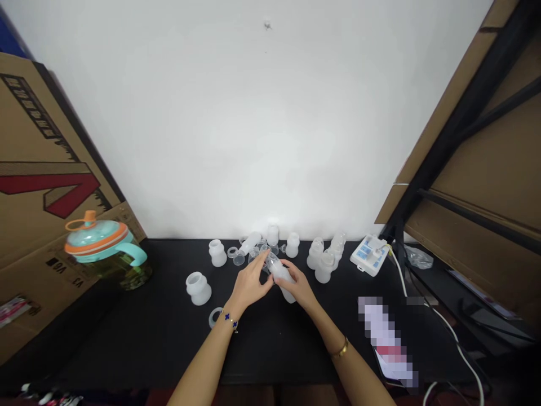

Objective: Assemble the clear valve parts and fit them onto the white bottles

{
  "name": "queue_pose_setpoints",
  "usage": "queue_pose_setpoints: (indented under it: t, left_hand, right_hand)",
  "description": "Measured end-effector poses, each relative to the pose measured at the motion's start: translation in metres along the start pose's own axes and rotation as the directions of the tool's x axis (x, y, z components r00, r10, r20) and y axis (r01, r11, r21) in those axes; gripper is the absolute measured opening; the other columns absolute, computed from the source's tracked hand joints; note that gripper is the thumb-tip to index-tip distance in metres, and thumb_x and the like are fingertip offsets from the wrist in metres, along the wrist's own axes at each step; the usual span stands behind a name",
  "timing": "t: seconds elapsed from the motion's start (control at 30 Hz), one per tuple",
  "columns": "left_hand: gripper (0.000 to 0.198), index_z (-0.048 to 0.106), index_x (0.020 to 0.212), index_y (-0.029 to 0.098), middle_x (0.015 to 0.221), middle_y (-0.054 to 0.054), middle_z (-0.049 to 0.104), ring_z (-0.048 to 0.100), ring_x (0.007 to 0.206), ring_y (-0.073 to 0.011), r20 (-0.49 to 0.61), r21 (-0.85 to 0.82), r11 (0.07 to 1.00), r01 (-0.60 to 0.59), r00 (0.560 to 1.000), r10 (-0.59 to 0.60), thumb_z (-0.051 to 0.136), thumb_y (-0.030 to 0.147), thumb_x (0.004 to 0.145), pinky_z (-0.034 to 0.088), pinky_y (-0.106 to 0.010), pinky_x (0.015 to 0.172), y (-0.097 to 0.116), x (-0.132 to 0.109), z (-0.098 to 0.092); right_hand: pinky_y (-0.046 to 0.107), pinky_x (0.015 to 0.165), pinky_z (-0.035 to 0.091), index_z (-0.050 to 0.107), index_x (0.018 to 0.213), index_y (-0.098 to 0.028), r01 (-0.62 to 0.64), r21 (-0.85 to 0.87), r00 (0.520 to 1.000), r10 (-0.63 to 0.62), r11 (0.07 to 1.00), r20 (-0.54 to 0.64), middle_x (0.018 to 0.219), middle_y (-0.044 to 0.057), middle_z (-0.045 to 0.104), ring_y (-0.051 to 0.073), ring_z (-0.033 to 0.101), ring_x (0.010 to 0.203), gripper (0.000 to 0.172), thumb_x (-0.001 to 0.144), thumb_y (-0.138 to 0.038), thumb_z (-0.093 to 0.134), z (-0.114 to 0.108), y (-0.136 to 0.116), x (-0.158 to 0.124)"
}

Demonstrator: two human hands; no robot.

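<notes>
Both hands meet over the black table point(160, 338). My right hand point(301, 286) is wrapped round a frosted white plastic bottle point(280, 274) lying tilted, its neck toward the left. My left hand point(250, 283) pinches the bottle's neck end with curled fingers. Several more white bottles point(320, 258) and clear rings point(233, 253) stand behind the hands near the wall. One bottle point(198, 288) stands alone to the left, and a clear ring point(214, 317) lies by my left wrist.
A large water jug with a teal and orange lid point(105, 248) stands at the left beside cardboard boxes point(38, 186). A white power strip point(369, 255) with a cable lies at the right. A phone point(391, 347) rests at the front right. A dark shelf frame point(465, 169) rises on the right.
</notes>
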State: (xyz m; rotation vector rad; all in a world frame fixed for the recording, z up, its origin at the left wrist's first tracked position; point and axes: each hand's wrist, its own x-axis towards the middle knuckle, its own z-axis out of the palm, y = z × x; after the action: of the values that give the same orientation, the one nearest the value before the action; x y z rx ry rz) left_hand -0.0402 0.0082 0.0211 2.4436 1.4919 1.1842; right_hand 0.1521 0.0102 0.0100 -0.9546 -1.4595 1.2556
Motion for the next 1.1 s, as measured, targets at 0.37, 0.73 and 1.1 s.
queue_pose_setpoints:
  t: [0.37, 0.73, 1.1]
  left_hand:
    - [0.072, 0.038, 0.15, 0.027, 0.141, -0.007, 0.062, 0.071, 0.098, -0.0199, -0.033, -0.022, 1.0, 0.009, 0.999, -0.01, 0.062, 0.022, 0.083, 0.061, -0.035, 0.089, 0.004, 0.001, -0.001]
    - [0.072, 0.042, 0.148, 0.026, 0.128, -0.006, 0.069, 0.072, 0.093, -0.0202, -0.048, 0.011, 0.999, 0.035, 0.998, -0.035, 0.063, 0.022, 0.08, 0.061, -0.034, 0.086, 0.006, 0.0, -0.001]
    - [0.069, 0.044, 0.146, 0.024, 0.104, -0.003, 0.075, 0.072, 0.077, -0.0183, -0.036, 0.033, 0.998, 0.058, 0.998, -0.057, 0.063, 0.025, 0.08, 0.059, -0.029, 0.077, 0.007, -0.001, -0.002]
  right_hand:
    - [0.046, 0.104, 0.047, 0.066, 0.124, -0.021, -0.013, -0.015, 0.999, 0.012, 1.0, -0.042, 0.122, 0.007, 0.071, 0.032, 0.063, 0.118, 0.059, 0.072, -0.045, 0.083, 0.0, 0.008, 0.002]
    - [0.043, 0.101, 0.049, 0.066, 0.123, -0.021, 0.004, -0.039, 0.999, -0.005, 0.999, -0.039, 0.119, 0.007, 0.072, 0.03, 0.065, 0.113, 0.056, 0.074, -0.044, 0.081, 0.001, 0.006, 0.001]
    - [0.042, 0.098, 0.051, 0.068, 0.122, -0.022, 0.024, -0.059, 0.998, -0.027, 0.998, -0.06, 0.116, 0.006, 0.073, 0.029, 0.066, 0.109, 0.054, 0.074, -0.043, 0.081, 0.001, 0.008, 0.0]
